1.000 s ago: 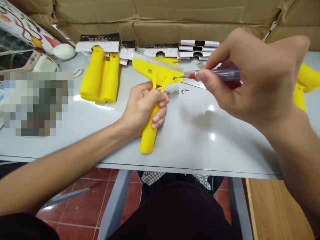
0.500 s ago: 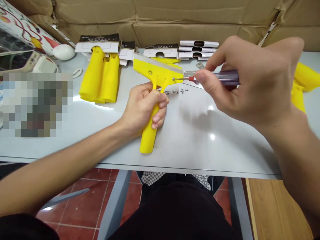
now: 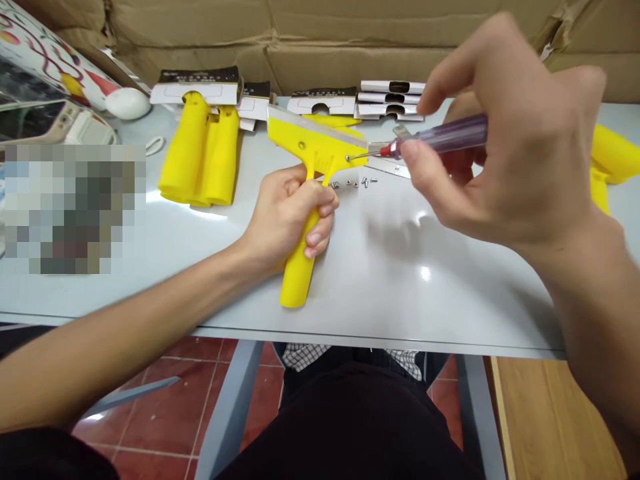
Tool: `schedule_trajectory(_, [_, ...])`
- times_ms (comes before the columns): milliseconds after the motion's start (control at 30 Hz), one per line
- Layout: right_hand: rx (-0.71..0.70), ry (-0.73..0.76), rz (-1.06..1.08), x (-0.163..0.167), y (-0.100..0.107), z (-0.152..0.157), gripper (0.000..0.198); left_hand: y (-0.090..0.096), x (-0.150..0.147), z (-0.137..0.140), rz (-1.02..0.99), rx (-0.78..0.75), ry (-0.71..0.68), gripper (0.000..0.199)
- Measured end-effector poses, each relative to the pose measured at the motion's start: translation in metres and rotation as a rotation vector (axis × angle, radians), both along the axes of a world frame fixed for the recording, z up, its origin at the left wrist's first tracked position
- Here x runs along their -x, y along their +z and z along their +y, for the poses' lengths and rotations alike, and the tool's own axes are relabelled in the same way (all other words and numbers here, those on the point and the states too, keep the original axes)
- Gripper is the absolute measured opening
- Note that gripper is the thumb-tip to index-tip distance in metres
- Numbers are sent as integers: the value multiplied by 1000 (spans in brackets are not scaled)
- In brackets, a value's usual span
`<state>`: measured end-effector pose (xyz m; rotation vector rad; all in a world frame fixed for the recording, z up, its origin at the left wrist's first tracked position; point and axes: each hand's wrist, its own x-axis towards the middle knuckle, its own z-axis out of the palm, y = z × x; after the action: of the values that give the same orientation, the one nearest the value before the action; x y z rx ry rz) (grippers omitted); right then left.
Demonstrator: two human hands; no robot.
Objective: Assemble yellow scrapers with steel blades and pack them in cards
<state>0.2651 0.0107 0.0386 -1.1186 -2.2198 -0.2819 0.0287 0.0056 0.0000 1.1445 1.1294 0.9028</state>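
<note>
My left hand [image 3: 295,213] is wrapped round the handle of a yellow scraper [image 3: 297,277], which tilts slightly with its head up and a pale blade strip along the top edge. A screw [image 3: 348,159] sits in the right end of that head; another fastening point shows on the left end. With thumb and bent fingers, my right hand [image 3: 515,147] grips the purple handle of a screwdriver [image 3: 450,135]. Its thin shaft reaches left, and the tip meets the screw. Several small loose screws [image 3: 365,182] lie on the table just behind the scraper's neck.
Yellow handles [image 3: 200,157] with a cardboard sleeve lie at the left. White-and-black cardboard sleeves [image 3: 323,103] line the back, before a brown cardboard wall [image 3: 320,40]. More yellow parts [image 3: 613,157] lie at the right, beyond my right hand. A metal strip [image 3: 393,167] rests behind the screws.
My right hand has shifted, its fingers lifting and loosening somewhat, and the screwdriver's handle end has risen. The tip stays at the screw. My left hand and the scraper have hardly moved.
</note>
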Motion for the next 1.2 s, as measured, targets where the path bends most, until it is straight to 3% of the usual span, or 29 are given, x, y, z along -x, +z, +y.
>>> schedule_trajectory(67, [49, 50, 23, 0, 1, 0, 28, 0, 0, 0, 2, 6, 0, 32])
schedule_trajectory(233, [37, 37, 10, 1, 2, -1, 11, -1, 1, 1, 19, -14, -14, 25])
schedule_trajectory(367, [34, 12, -5, 2, 2, -2, 10, -1, 0, 1, 20, -17, -10, 21])
schedule_trajectory(633, [35, 119, 38, 5, 6, -1, 9, -1, 1, 1, 7, 4, -4, 20])
schedule_trajectory(700, [25, 98, 24, 3, 4, 0, 6, -1, 2, 1, 14, 5, -9, 20])
schedule_trajectory(833, [-10, 13, -11, -1, 0, 2, 24, 1, 0, 0, -4, -9, -4, 22])
schedule_trajectory(1000, [46, 64, -4, -3, 1, -1, 24, 0, -1, 0, -26, -4, 12, 22])
schedule_trajectory(1100, [60, 41, -12, -2, 2, 0, 15, -1, 0, 1, -22, -6, 18, 24])
schedule_trajectory(1200, [17, -30, -45, -1, 0, 2, 26, -2, 1, 1, -11, -8, 5, 27])
